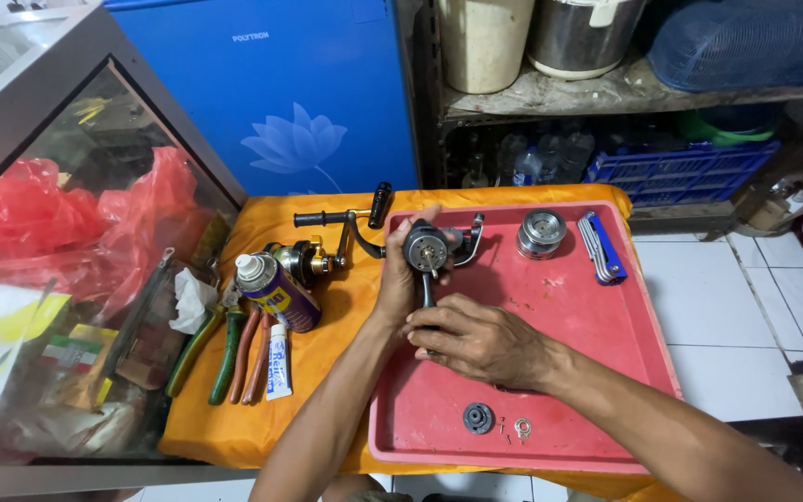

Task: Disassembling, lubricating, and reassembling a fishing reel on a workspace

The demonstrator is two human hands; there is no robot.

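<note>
The red tray (606, 344) is my landmark, sitting on the table (262, 437) under its orange cloth, and everything I describe is placed against it. Over the tray's upper left part my left hand (400, 279) has its grip closed around the dark fishing reel body (427, 249), rotor face turned up toward me. My right hand (476, 342) hovers over the tray's middle, its grip pinched on a thin dark tool (427, 296) whose tip meets the reel's centre; I think it is a small driver, though my fingers hide most of it. Left of the tray lie a second reel with its crank handle (341, 223), a spray can (276, 293), pliers (225, 358) and a white tube (278, 363). In the tray's upper right sit the silver spool (541, 232) and a blue hex key set (601, 246). Near its lower edge rest a black gear-like part (478, 417) and tiny washers and screws (518, 429). My worry is the tool slipping off and gouging the reel, or a loosened small part dropping off the tray, since my wrist hangs just above those washers and could sweep them away.
</note>
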